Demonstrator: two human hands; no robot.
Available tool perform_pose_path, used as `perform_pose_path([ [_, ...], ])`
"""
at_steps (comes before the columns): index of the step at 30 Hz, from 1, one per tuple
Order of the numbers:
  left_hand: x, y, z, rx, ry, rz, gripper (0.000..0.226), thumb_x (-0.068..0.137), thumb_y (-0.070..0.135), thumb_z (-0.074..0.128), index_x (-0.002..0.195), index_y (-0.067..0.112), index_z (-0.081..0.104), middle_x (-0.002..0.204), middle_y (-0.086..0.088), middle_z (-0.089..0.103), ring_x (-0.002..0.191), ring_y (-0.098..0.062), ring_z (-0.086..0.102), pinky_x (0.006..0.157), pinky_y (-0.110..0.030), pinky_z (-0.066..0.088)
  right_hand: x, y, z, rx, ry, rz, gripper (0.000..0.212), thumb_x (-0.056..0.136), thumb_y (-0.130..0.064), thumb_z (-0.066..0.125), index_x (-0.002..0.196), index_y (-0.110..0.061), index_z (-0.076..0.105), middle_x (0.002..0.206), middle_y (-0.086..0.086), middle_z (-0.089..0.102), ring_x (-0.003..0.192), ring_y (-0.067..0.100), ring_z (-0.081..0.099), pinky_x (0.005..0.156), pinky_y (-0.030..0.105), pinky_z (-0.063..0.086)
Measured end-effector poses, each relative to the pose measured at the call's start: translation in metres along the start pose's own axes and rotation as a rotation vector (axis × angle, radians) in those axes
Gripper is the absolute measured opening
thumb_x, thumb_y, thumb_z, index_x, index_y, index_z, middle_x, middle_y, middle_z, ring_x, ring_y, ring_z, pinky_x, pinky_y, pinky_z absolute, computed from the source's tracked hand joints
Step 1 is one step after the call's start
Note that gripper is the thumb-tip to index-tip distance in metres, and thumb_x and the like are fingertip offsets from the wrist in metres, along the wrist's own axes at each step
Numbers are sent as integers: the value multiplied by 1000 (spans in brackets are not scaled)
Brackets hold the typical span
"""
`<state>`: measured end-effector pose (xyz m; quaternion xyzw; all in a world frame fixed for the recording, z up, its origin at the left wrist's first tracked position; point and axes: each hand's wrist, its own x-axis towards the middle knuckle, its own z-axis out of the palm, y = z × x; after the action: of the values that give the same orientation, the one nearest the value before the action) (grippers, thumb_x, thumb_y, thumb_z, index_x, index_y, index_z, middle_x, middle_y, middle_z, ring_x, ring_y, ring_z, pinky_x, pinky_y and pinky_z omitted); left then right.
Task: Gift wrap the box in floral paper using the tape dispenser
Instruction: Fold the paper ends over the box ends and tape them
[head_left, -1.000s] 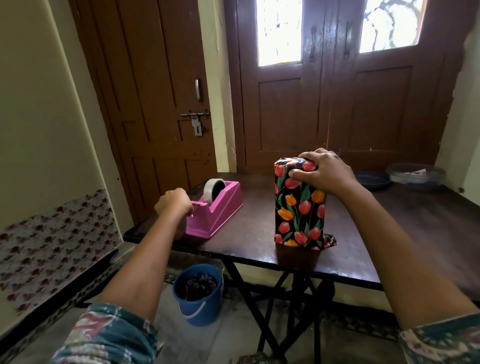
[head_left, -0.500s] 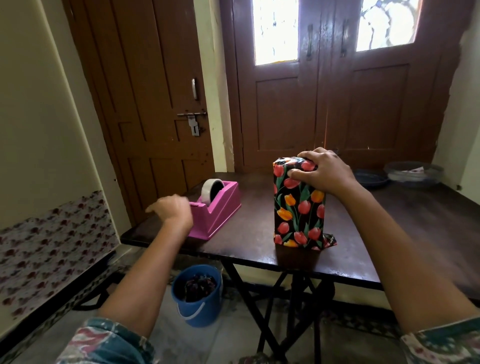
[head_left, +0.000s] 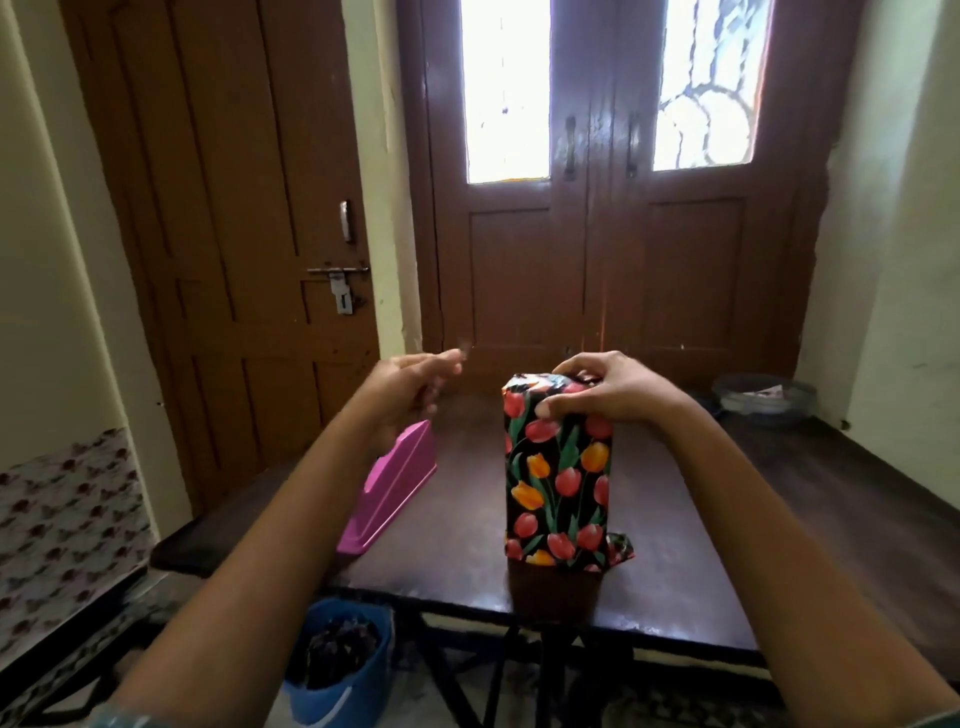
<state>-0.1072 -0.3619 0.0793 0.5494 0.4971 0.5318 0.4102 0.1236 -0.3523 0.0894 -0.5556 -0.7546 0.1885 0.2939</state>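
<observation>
The box (head_left: 558, 467), wrapped in floral paper, is standing upright at the centre of the frame on the dark counter (head_left: 727, 545), near its front edge. The right hand (head_left: 608, 392) is clamping down on the box's top, thumb pressing the front face. The left hand (head_left: 410, 384) is hovering left of centre, above the pink dispenser (head_left: 395, 493), fingertips pinched together; whether they are holding tape is too blurred to tell. A blue bucket (head_left: 337, 670) is sitting below the counter.

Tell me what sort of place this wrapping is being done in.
Probably a room in a home, near an entrance: a folding table stands before wooden double doors with glass panes, beside a latched wooden door, and a blue bucket sits on the floor.
</observation>
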Motion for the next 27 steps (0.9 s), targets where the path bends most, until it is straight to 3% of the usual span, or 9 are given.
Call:
perform_pose_path([
  [3,21,24,39,121,-156,68,18,83,32,68,75,16,68,54,6,48,52,-6,39,49,-18,35,6,4,-8,134,-102,28,53,64,-39,81,111,-23,61,108,0,62,96,15,61,85,29,52],
  [7,50,39,64,409,-345,78,24,81,37,70,75,14,70,67,-3,54,59,-12,44,54,-23,34,11,12,-2,328,-119,49,48,65,-30,83,107,-18,63,98,0,68,86,12,67,74,22,54],
  [13,75,49,65,758,-523,14,25,85,34,66,86,9,70,85,-7,65,76,-19,59,73,-32,49,17,17,6,432,-137,41,46,61,-26,86,102,-13,68,91,4,73,84,17,71,82,32,56],
  [19,86,56,70,833,-619,-52,20,85,35,66,75,18,67,66,6,65,53,-4,60,50,-16,47,14,20,10,469,-131,26,55,55,-28,88,103,-12,66,92,4,73,85,18,71,83,35,56],
  [24,92,66,80,1000,-641,-122,23,83,34,67,76,12,65,69,0,60,55,-7,54,48,-15,45,11,17,10,463,-142,25,52,59,-28,85,104,-19,60,92,-3,68,81,9,67,67,19,54],
  [27,96,76,94,1192,-651,-123,29,85,31,66,65,12,58,53,4,51,37,-3,42,38,-13,35,9,15,10,444,-130,28,53,60,-31,85,104,-23,56,91,-9,63,79,2,62,59,13,48],
])
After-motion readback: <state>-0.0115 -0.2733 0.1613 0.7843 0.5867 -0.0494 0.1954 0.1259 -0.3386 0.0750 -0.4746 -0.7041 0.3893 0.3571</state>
